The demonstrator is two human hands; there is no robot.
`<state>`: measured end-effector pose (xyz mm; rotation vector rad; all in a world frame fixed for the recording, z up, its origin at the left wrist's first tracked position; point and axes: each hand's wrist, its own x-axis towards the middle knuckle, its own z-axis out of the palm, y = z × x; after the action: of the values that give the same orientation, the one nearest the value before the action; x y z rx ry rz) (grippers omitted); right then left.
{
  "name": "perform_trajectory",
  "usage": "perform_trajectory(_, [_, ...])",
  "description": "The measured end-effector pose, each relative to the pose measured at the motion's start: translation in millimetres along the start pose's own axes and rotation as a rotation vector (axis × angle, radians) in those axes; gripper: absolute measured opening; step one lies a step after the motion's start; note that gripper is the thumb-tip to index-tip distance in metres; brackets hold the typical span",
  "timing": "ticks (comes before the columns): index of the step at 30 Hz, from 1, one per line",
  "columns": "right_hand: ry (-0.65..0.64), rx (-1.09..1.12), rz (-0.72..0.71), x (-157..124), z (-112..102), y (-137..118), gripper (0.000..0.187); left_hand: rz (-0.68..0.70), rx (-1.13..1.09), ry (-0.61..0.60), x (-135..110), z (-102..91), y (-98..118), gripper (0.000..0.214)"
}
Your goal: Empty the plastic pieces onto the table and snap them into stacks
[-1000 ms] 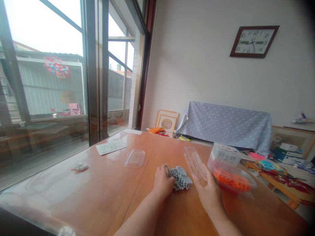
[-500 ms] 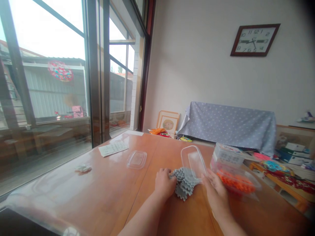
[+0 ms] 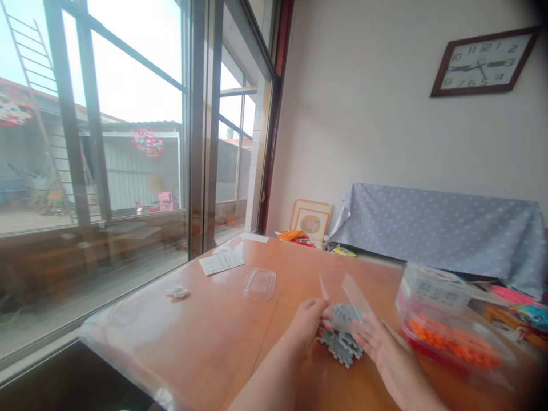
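My right hand (image 3: 381, 342) grips a clear plastic container (image 3: 357, 291) by its near right side. The container is tilted over a heap of grey toothed interlocking pieces (image 3: 341, 348) on the table. Some of the grey pieces show through its clear wall or lie inside it; I cannot tell which. My left hand (image 3: 309, 321) is closed at the container's near left edge, its fingers curled against the grey pieces. Its fingertips are partly hidden.
A clear lid (image 3: 260, 283), a printed sheet (image 3: 221, 263) and a small pale bundle (image 3: 177, 292) lie on the wooden table (image 3: 231, 319) to the left. At right stand a tub of orange pieces (image 3: 458, 342) and a clear box (image 3: 436, 291). Windows flank the left side.
The view has swung left, so things sit further right. My hands have drawn closer together, and more grey pieces now show behind or within the clear container.
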<state>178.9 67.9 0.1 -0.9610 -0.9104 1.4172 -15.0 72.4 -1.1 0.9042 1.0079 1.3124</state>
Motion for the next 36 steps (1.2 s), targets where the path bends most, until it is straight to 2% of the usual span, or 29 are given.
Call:
perform_trajectory(3, [-0.021, -0.03, 0.048, -3, 3, -3, 0.056, 0.018, -0.053, 0.042, 0, -0.9, 2, 0.058])
perform_trajectory(6, [-0.011, -0.15, 0.075, -3, 6, -5, 0.06, 0.032, -0.064, 0.09, -1, -3.3, 5, 0.059])
perform_trajectory(9, [0.042, -0.292, -0.021, -2, 8, -2, 0.055, 0.028, -0.057, 0.132, -3, -5.8, 10, 0.061])
perform_trajectory(12, [0.007, -0.336, -0.118, 1, 10, 4, 0.049, 0.018, 0.005, 0.17, -6, -6.9, 15, 0.063])
perform_trajectory(17, [0.011, -0.305, -0.164, 2, 10, 7, 0.052, 0.018, 0.165, 0.129, -10, -4.2, 18, 0.068])
perform_trajectory(22, [-0.005, -0.528, -0.273, 2, -4, 1, 0.051, 0.051, 0.209, 0.114, -7, -3.1, 11, 0.067])
perform_trajectory(26, [-0.014, -0.708, -0.49, 8, -15, -1, 0.05, 0.113, 0.193, 0.261, -7, -10.7, 13, 0.053])
perform_trajectory(29, [-0.003, -0.81, -0.593, 15, -20, 3, 0.05, 0.12, 0.188, 0.39, -7, -20.9, 21, 0.05])
perform_trajectory(36, [0.0, -0.914, -0.618, 23, -30, 8, 0.048, 0.114, 0.205, 0.689, -2, -62.6, 53, 0.045])
